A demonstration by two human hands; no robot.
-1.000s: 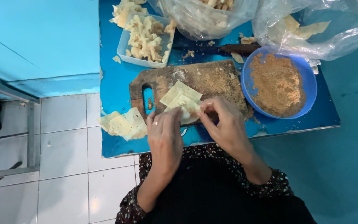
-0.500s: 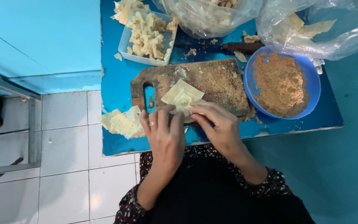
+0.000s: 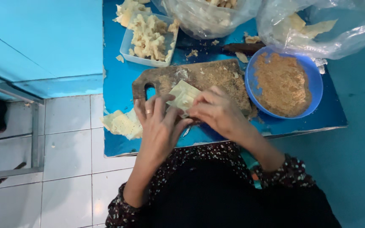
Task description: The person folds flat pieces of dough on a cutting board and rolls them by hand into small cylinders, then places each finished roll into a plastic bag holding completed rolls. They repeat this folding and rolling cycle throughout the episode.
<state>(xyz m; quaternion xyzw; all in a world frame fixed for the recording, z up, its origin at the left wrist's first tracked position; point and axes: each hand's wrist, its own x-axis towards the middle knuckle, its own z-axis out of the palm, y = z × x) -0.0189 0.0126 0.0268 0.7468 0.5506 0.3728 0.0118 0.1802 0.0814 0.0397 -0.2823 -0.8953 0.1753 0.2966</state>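
Both hands (image 3: 191,116) pinching pale wrapper (image 3: 183,95), seemingly folding

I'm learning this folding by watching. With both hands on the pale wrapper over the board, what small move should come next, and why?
Probably press the fold shut: both the left hand and right hand already pinch the pale wrapper over the wooden board.

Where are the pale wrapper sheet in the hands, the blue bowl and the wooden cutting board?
pale wrapper sheet (image 3: 183,93), head view, on its exposed upper part.
blue bowl (image 3: 317,80), head view, on its right rim.
wooden cutting board (image 3: 205,75), head view, on its crumb-dusted top.
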